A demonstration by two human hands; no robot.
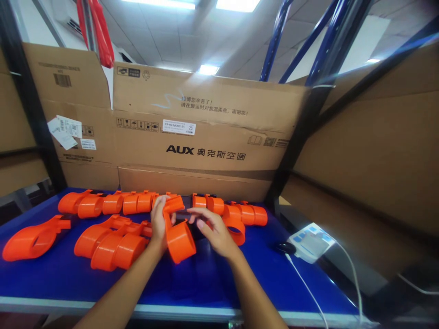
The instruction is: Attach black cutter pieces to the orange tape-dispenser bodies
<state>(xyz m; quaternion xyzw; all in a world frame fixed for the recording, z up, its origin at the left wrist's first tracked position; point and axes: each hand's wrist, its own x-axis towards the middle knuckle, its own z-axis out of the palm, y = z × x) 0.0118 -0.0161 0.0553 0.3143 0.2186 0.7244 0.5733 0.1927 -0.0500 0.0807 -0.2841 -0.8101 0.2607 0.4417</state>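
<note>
My left hand (159, 221) is wrapped round the upper arm of an orange plastic ring-shaped part (181, 242), lifted over the blue tabletop. Its wide ring hangs at the lower end, tilted toward me. Just right of it is my right hand (214, 232), fingers apart and bent toward the part; I see nothing in its grasp. Behind the right hand lies another orange ring part (238, 232), partly covered by the fingers. A dark object beneath the hands is mostly hidden, so its kind does not show.
Orange parts (89, 206) line the back of the blue table (51, 283); a cluster (118, 249) and a single one (32, 242) lie left. On the right are a white device (311, 243), a black mouse-like object (286, 248) and white cables. Cardboard (206, 137) walls the back.
</note>
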